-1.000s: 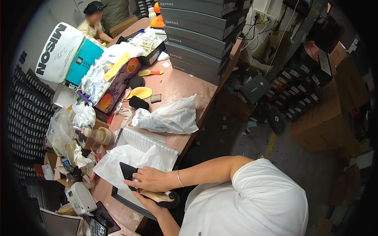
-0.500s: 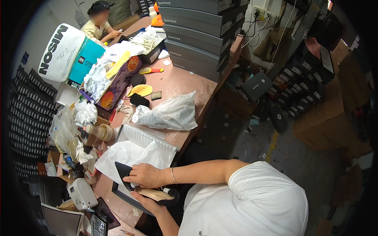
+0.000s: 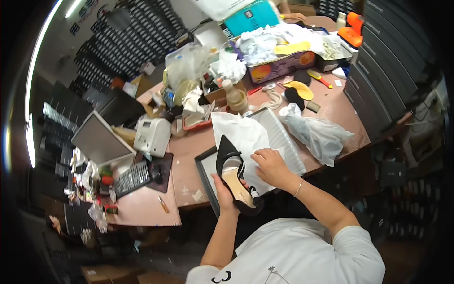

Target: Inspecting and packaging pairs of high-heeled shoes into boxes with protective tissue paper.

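Black pointed-toe shoe [image 3: 232, 182] is lying in my left grip [image 3: 224, 195], which is clasping it from below and along the side. From my remote station I am seeing its beige insole facing up and its toe pointing away from the person's body. It is hanging above a dark-rimmed half of a shoebox [image 3: 204, 182] at the near edge of the pink bench [image 3: 187, 165]. My right grip [image 3: 272, 166] is holding nothing; its fingers are bending loosely near the shoe, over white tissue paper [image 3: 241, 130], and I cannot tell whether they are touching it. Translucent ribbed padding [image 3: 286, 142] is lying right of the tissue, a whitish plastic bag [image 3: 321, 137] resting beyond. Leftward, I am viewing a white label printer [image 3: 152, 136] and a black keyboard [image 3: 132, 179].
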The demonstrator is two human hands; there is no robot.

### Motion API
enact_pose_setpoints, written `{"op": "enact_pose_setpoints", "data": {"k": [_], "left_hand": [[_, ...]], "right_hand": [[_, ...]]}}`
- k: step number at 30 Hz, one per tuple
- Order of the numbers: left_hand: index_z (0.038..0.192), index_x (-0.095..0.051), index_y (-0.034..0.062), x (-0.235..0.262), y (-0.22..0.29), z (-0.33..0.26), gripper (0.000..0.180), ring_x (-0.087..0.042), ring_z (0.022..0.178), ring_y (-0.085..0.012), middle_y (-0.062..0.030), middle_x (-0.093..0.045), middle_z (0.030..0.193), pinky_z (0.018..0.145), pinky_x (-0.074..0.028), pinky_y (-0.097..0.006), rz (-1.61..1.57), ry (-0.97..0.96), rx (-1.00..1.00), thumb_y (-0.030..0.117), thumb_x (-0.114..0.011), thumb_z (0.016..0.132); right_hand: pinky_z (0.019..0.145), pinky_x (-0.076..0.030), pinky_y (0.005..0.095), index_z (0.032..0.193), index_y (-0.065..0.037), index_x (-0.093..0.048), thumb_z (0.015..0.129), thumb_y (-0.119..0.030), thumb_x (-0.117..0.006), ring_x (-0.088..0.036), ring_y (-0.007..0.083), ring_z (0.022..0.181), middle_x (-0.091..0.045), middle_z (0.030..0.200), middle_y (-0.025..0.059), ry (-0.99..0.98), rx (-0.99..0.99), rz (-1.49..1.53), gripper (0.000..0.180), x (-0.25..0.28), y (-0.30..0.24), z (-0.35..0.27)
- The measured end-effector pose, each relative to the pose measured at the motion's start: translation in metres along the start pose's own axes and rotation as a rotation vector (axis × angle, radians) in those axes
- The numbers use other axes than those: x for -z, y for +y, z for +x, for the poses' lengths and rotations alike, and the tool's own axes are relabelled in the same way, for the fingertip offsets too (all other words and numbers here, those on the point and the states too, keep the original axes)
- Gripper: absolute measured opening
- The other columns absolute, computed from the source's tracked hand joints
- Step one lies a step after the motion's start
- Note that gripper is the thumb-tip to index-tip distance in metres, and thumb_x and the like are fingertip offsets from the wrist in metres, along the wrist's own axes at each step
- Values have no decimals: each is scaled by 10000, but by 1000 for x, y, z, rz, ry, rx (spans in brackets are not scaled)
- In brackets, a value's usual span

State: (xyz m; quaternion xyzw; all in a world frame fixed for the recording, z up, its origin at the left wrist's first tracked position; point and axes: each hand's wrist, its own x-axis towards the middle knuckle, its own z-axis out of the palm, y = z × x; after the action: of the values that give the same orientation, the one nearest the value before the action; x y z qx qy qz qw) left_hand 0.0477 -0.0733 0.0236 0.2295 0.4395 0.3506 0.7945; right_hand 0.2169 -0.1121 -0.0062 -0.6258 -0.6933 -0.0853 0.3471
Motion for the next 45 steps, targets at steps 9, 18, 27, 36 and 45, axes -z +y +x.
{"op": "enact_pose_setpoints", "data": {"k": [9, 18, 27, 36, 45], "left_hand": [[1123, -531, 51, 0, -31, -21, 699, -566, 627, -183, -64, -550, 711, 600, -502, -302, 28, -64, 11, 668, -262, 932], [1047, -548, 55, 6, -10, -9, 736, -589, 597, -203, -83, -575, 685, 558, -501, -304, 1, -45, 43, 712, -247, 904], [1001, -546, 73, -3, -31, -28, 687, -566, 636, -192, -74, -565, 718, 602, -479, -303, 39, -36, -87, 662, -196, 942], [1053, -543, 82, 20, -9, -9, 761, -534, 558, -199, -74, -535, 661, 504, -462, -303, -6, 88, -32, 751, -227, 878], [1467, -170, 204, 6, -56, -18, 730, -338, 1332, -229, -51, -315, 1452, 1083, -308, -391, 167, -141, -470, 661, -311, 916]], "right_hand": [[565, -379, 337, 693, -107, -517, 654, -124, -665, -537, 202, 614, -491, 665, 36, 47, 51, 86, 154, -21, -12, 4], [626, -416, 343, 699, -111, -555, 732, -102, -583, -579, 230, 611, -544, 678, 51, -292, 41, -289, 45, -33, 69, -40], [590, -416, 318, 745, -93, -533, 738, -143, -582, -571, 191, 632, -528, 698, 28, -124, 299, 43, 71, -1, -28, 16], [927, -398, 417, 1103, 8, -591, 781, -173, -640, -588, 275, 1028, -617, 1088, 187, -20, -26, -396, 373, 43, 15, -11], [968, -255, 665, 1183, -161, -560, 1002, -397, -296, -539, 396, 893, -588, 882, 221, -490, -74, 373, 398, -51, -44, 16]]}}
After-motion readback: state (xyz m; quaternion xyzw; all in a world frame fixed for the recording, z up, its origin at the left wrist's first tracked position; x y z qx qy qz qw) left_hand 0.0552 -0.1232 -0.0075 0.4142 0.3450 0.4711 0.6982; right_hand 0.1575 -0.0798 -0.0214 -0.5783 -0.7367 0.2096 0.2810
